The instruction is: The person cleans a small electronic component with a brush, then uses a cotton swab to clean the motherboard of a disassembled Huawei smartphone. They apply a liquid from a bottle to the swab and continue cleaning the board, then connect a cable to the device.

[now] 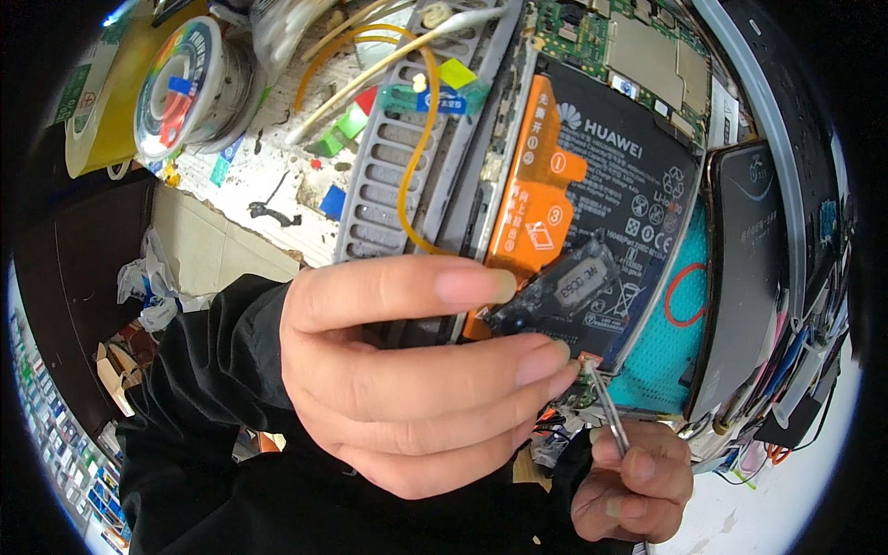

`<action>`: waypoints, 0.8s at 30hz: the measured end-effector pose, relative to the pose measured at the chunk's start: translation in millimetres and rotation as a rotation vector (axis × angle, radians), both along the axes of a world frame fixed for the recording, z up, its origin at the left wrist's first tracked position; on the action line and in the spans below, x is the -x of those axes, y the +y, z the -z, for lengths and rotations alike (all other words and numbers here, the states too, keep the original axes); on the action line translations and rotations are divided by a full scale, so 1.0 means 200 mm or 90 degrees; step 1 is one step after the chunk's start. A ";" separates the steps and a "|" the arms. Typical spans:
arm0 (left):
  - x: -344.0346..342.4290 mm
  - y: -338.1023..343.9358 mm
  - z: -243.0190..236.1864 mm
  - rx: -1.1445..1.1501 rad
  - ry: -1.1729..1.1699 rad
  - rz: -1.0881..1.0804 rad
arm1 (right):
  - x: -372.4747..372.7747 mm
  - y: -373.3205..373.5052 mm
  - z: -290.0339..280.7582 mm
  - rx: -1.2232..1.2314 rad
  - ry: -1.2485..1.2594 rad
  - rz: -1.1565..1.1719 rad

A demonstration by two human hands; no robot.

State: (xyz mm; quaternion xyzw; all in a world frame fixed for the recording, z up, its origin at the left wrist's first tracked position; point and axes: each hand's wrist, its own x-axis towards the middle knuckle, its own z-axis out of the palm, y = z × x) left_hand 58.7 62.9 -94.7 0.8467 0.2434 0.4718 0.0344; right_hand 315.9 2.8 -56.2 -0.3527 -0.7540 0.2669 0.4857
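Observation:
An opened smartphone lies under my hands, its black battery [629, 176] and orange pull tab [532, 199] exposed, a green circuit board [592, 37] at its far end. My left hand [407, 370] reaches across the phone's near end with fingers closed. Between its fingertips is a small black module [578, 282] with a pale oval, tilted over the battery. In a pinch, my right hand [638, 486] holds metal tweezers [608, 407], whose tips meet a small coppery spot at the phone's near end. My left hand hides part of that end.
Left of the phone stand a grey slotted tray [388, 185], a cotton swab [398, 69], a yellow wire loop [430, 120] and a solder spool [180, 92]. Right of it, a dark screen panel [740, 268] leans over a turquoise mat [652, 361] beside bundled cables [800, 370].

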 end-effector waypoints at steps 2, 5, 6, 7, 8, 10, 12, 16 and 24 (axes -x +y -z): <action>0.00 -0.01 0.00 0.027 -0.008 0.021 | -0.01 -0.01 0.00 0.007 0.007 -0.015; 0.01 -0.01 0.00 0.030 -0.019 0.025 | -0.02 -0.02 0.01 0.008 0.009 -0.029; 0.01 -0.01 0.00 0.014 -0.020 0.012 | -0.03 -0.03 0.02 0.007 0.010 -0.033; 0.01 -0.01 0.01 0.010 -0.037 0.012 | -0.03 -0.03 0.02 0.001 0.020 -0.024; 0.02 -0.01 0.01 0.021 -0.045 0.022 | -0.03 -0.03 0.03 -0.004 0.031 -0.015; 0.03 -0.01 0.02 0.007 -0.040 0.015 | -0.03 -0.04 0.03 -0.001 0.048 -0.021; 0.04 0.00 0.01 0.013 -0.026 0.019 | -0.04 -0.05 0.02 0.019 0.062 -0.050; 0.05 -0.01 0.00 0.027 -0.014 0.025 | -0.04 -0.05 0.00 0.026 0.016 -0.016; 0.03 0.00 0.03 0.002 -0.028 0.014 | 0.00 -0.01 -0.02 0.044 0.004 -0.034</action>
